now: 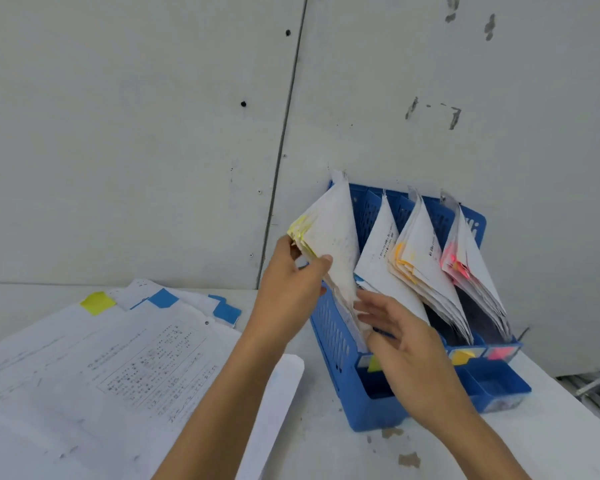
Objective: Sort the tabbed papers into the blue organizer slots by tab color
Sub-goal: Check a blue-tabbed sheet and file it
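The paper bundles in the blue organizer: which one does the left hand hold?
The leftmost bundle, with yellow tabs, gripped at its edge by the left hand. The orange-tabbed bundle and pink-tabbed bundle stand further right.

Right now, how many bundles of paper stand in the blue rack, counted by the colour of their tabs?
yellow-tabbed bundle: 1
blue-tabbed bundle: 1 (only a sliver of blue shows)
orange-tabbed bundle: 1
pink-tabbed bundle: 1
Total: 4 bundles in the blue rack
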